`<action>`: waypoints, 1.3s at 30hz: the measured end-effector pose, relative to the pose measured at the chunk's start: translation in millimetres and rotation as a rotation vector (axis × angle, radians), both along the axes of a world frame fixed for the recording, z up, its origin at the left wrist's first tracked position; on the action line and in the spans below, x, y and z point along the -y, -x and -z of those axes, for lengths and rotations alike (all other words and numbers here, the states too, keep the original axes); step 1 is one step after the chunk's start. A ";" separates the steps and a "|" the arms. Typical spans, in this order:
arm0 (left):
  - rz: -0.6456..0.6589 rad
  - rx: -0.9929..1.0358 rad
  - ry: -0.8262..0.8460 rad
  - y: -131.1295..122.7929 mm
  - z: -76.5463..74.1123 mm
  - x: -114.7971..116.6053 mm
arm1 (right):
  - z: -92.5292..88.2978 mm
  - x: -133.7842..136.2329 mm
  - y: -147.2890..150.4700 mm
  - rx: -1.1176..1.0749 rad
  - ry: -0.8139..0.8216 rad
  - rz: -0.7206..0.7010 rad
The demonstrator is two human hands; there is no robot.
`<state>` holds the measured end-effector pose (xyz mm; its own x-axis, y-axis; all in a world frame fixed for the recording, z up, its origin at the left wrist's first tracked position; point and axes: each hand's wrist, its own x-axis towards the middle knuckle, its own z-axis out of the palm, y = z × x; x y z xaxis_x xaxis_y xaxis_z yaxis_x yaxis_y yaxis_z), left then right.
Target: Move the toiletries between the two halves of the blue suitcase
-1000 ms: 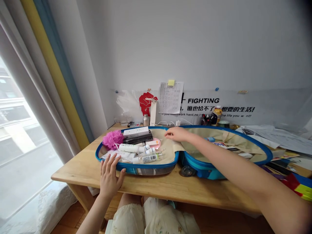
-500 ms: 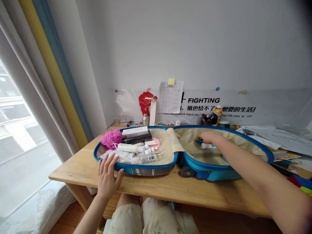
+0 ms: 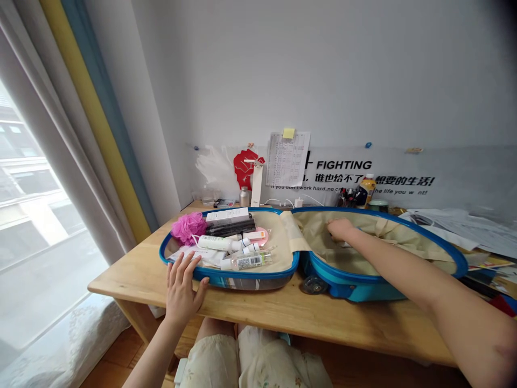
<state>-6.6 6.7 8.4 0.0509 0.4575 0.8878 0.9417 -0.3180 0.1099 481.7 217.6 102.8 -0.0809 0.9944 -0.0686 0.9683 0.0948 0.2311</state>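
An open suitcase with a blue rim (image 3: pixel 246 275) lies in two halves on the table. My left hand (image 3: pixel 183 285) rests on the near rim of the left half, its fingers spread. In that half are a pink bath puff (image 3: pixel 188 228), a white pump bottle (image 3: pixel 216 242), a clear bottle with a barcode label (image 3: pixel 251 261), a white box (image 3: pixel 227 216) and several other toiletries. My right hand (image 3: pixel 340 229) reaches down into the beige-lined right half (image 3: pixel 371 253), its fingers closed. A sliver of something white shows beneath it; what the fingers hold is mostly hidden.
Behind the suitcase stand a white desk lamp (image 3: pixel 256 183), a small silver bottle (image 3: pixel 244 197) and an orange bottle (image 3: pixel 367 189). Loose papers (image 3: pixel 448 229) cover the table's right end. A wheel (image 3: pixel 314 285) juts from the right half's near side.
My right hand has lowered over the white tube and blue item seen before, now mostly covering them. My left hand stays on the rim. The view has shifted slightly.
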 end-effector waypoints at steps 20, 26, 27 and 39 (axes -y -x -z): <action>-0.006 0.005 -0.007 -1.0 0.1 -2.3 | -109.8 51.7 11.7 -0.580 -0.592 0.176; -0.012 -0.015 -0.022 -1.6 -1.5 -1.8 | -122.5 75.4 116.3 -0.887 -0.390 -0.212; -0.013 -0.015 -0.024 -1.8 -1.6 -1.7 | -122.1 79.2 136.6 -0.900 -0.352 -0.282; -0.012 -0.018 -0.032 -2.6 -1.6 -2.4 | -123.8 109.0 311.3 -0.513 -0.043 -0.781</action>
